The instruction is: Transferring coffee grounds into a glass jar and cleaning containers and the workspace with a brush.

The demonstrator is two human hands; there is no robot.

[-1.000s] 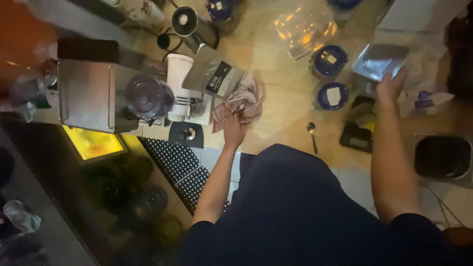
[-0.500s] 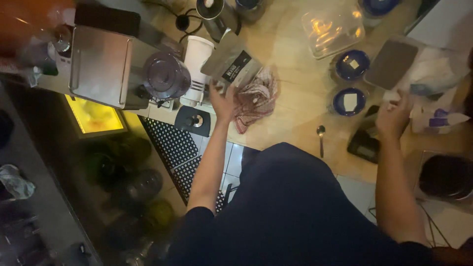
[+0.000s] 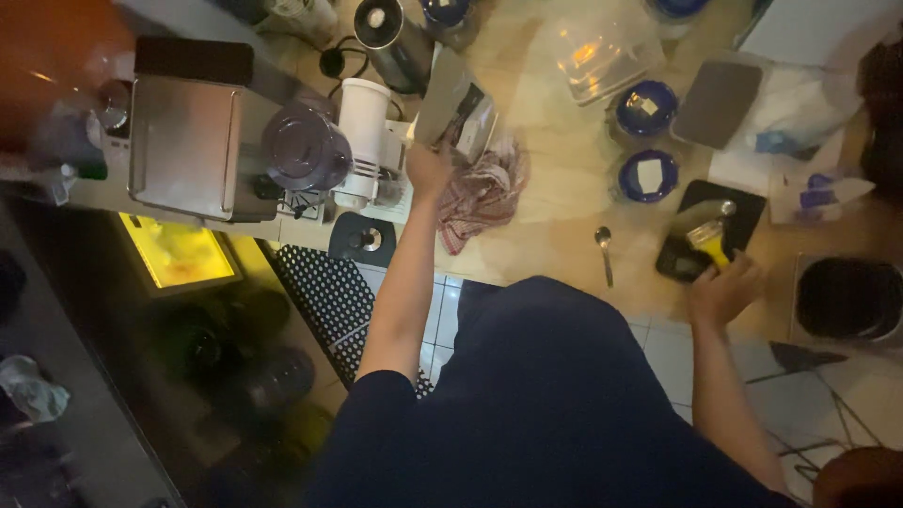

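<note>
Left hand (image 3: 428,171) closed around lower edge of flat grey foil pouch (image 3: 453,108), held tilted above checked cloth (image 3: 482,193) on tan counter (image 3: 555,235). Right hand (image 3: 724,287) pinched on yellow-handled tool (image 3: 710,240) over black flat scale (image 3: 710,230). Judged best: pouch kept steady, tool kept centred on scale.

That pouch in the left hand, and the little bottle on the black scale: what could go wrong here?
1. The left hand holds the pouch up, tilted, beside the grinder; if it is open, the contents might spill onto the cloth.
2. The right hand grips a yellow-tipped bottle lying over the scale; it may leak or knock the scale.
3. Both hands work far apart, so one could go unwatched.
</note>
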